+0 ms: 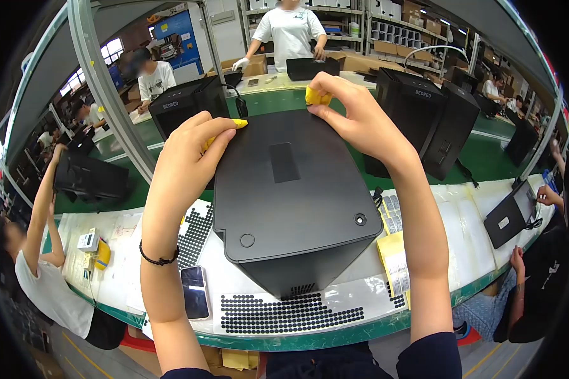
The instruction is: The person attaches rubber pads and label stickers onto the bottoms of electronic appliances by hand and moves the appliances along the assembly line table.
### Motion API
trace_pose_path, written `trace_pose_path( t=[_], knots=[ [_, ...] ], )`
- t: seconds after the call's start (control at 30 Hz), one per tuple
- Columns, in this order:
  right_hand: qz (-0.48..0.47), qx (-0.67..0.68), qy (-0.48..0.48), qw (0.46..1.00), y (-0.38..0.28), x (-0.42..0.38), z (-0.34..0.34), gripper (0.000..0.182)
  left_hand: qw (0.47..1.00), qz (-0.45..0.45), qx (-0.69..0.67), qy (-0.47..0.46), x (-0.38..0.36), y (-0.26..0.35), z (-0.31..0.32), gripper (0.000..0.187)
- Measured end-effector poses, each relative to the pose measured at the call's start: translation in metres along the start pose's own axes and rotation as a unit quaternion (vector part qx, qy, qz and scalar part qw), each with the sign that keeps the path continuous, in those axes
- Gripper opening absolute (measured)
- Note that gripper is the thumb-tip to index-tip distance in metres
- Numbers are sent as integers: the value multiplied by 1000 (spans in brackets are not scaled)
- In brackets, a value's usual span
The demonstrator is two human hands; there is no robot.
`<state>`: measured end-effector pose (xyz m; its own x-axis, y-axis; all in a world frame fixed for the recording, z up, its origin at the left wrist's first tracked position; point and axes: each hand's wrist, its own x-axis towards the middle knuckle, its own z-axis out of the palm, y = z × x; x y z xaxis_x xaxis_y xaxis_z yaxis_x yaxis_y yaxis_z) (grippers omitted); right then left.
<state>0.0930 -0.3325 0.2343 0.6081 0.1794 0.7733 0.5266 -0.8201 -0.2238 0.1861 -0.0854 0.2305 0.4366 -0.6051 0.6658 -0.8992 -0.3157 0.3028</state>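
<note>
A large black computer case (284, 196) stands in front of me, its broad flat face upward. That face has a dark rectangular patch in the middle, a round recess at the near left corner and a round fitting with a light centre at the near right. At the far left corner is my left hand (193, 151), thumb and forefinger pinched together, with yellow finger covers on it. My right hand (354, 114) is closed at the far right corner, a yellow cover on its curled fingers. Whatever lies between the fingertips of either hand is hidden.
A sheet of black round pads (284, 314) and a phone (195, 292) lie at the near edge. Yellow paper (395, 262) is at right. Beyond, black cases (411, 114) stand on a green conveyor (272, 98). Co-workers sit left and right; another person (289, 31) stands opposite.
</note>
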Motion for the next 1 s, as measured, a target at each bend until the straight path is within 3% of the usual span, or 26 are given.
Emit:
trace_pose_path(
  t=[0.1,0.2,0.3,0.47,0.6,0.83,1.0],
  knots=[
    [62,22,13,998,-9,-8,-3,17,1000,-4,-3,8,0,1,0,18],
    [41,2,35,999,-6,-21,-2,17,1000,-10,-11,14,0,2,0,18],
    [78,27,50,995,-10,-31,-5,16,999,0,-17,44,-2,1,4,17],
    [74,123,30,989,-50,-61,-21,13,975,75,-11,208,-20,3,7,25],
    [87,217,-33,972,-77,-76,-41,12,947,94,-139,273,-53,12,8,25],
    [85,140,-68,984,-92,-71,-46,17,904,62,-347,243,-98,45,-2,43],
    [70,41,-60,995,-103,-71,-48,19,904,49,-368,213,-105,49,-4,48]
  ],
)
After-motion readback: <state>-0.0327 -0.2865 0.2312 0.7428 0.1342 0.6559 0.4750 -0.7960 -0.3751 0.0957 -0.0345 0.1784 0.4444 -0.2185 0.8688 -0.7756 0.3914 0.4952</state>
